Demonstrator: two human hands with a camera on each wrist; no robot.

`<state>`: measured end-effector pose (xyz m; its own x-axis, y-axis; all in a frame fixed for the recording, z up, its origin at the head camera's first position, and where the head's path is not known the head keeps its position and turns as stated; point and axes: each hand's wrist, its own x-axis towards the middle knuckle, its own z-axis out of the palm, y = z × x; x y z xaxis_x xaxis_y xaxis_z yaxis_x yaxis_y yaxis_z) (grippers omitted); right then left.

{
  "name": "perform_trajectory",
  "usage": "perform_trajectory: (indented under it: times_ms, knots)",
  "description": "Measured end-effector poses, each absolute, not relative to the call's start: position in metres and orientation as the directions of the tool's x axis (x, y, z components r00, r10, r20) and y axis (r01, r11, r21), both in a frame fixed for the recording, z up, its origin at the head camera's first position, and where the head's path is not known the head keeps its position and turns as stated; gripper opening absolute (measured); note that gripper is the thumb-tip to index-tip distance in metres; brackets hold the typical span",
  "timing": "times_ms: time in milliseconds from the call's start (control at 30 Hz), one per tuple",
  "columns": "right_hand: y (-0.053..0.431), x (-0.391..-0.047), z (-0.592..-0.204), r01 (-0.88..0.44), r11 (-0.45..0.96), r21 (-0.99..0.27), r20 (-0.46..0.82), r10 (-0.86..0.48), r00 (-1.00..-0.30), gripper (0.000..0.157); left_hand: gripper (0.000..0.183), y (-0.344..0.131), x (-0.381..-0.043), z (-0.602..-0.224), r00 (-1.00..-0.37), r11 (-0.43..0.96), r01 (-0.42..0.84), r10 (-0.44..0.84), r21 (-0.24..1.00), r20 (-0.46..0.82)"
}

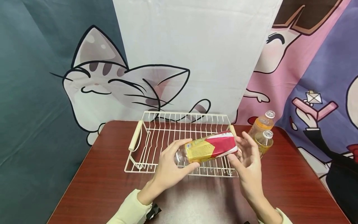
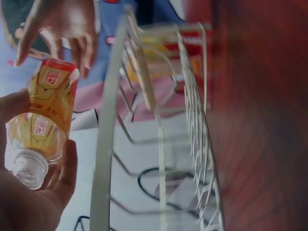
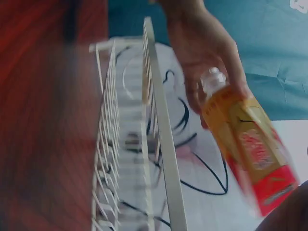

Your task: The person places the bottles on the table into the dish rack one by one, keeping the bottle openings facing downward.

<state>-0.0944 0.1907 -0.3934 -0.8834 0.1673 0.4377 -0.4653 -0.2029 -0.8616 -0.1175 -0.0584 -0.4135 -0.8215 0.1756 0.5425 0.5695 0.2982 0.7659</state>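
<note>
My left hand (image 1: 170, 168) grips a clear plastic bottle (image 1: 209, 147) near its neck, thumb on the near side and fingers over the far side. The bottle has a yellow and red label and lies tilted above the rack, its uncapped mouth to the left. My right hand (image 1: 249, 165) is at the bottle's red base end, its fingers spread and loosely bent, thumb close to the base. In the left wrist view, the right hand's fingers (image 2: 77, 48) hang beside the red end without wrapping round it. Below is a white wire rack (image 1: 165, 133).
Two more uncapped bottles, one with an orange label (image 1: 263, 123) and one with a yellowish label (image 1: 263, 143), stand right of the rack on the reddish-brown table (image 1: 103, 186). The rack has cream side handles (image 1: 136, 136). A printed cloth (image 1: 195, 46) hangs behind the table.
</note>
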Motion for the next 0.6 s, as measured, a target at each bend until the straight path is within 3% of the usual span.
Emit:
perform_trajectory:
  times_ms: [233,400,600]
  knots:
    - [0.188,-0.096,-0.391,-0.329,-0.373,-0.867,0.369,-0.038,-0.929,0.074,0.066,-0.056,-0.116,-0.414,-0.895,0.02,0.414,0.194,0.91,0.402]
    - [0.183,-0.096,-0.387,-0.256,-0.394,-0.883,0.276,0.006,-0.961,0.061,0.064,-0.054,-0.115,-0.415,-0.903,-0.131,0.318,0.258,0.939,0.342]
    - [0.171,-0.095,-0.38,-0.235,-0.39,-0.89,0.222,0.078,-0.972,0.043,0.064,-0.048,-0.109,-0.418,-0.909,-0.152,0.25,0.304,0.956,0.286]
